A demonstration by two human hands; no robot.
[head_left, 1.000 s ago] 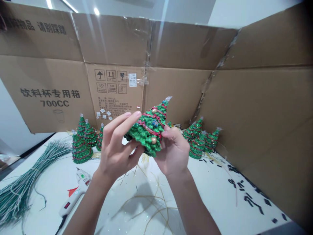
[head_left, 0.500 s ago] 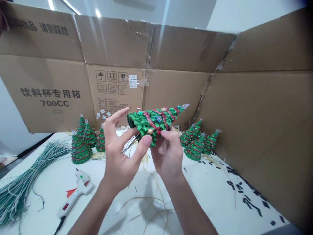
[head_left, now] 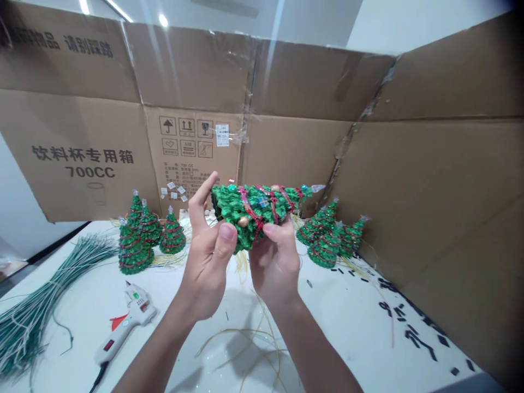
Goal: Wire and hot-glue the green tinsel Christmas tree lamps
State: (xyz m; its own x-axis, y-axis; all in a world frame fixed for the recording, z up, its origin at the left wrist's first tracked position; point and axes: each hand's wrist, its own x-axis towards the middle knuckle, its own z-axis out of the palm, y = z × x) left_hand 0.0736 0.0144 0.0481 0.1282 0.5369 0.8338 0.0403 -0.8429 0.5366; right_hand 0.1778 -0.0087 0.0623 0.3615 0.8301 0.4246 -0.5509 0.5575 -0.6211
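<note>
Tree: held up off the table (head_left: 347,338), between the two hands; we see the green tree (head_left: 256,210) with red garland, a gold ball (head_left: 243,221) and a blue gift (head_left: 262,202) on the side facing us.
Long axis: nearly level, across our view — base at the left hand, clear tip (head_left: 318,188) out past the right, a little higher than the base.
Nearer hand: right for the mid-body, left for the base; the tip lies beyond both.
Right hand: (head_left: 275,262) grasping the tree from below, thumb against its side, other fingers mostly hidden.
Left hand: (head_left: 207,273) at the base, index raised, thumb by the lower rim; we cannot tell whether it grips or only steadies.
Containers: cardboard (head_left: 303,158) marked 700CC stands as a screen behind and to the right; we see none of its inside. The inside of the tree's base is hidden from us too.
Standing trees: a left group (head_left: 135,251) and a right group (head_left: 325,254), all upright, before the cardboard.
Left side: wire bundle (head_left: 41,305) — glue gun (head_left: 126,322) lying between it and the left forearm.
Below hands: loose yellow strands (head_left: 229,330).
Right edge: scattered black bits (head_left: 414,337).
</note>
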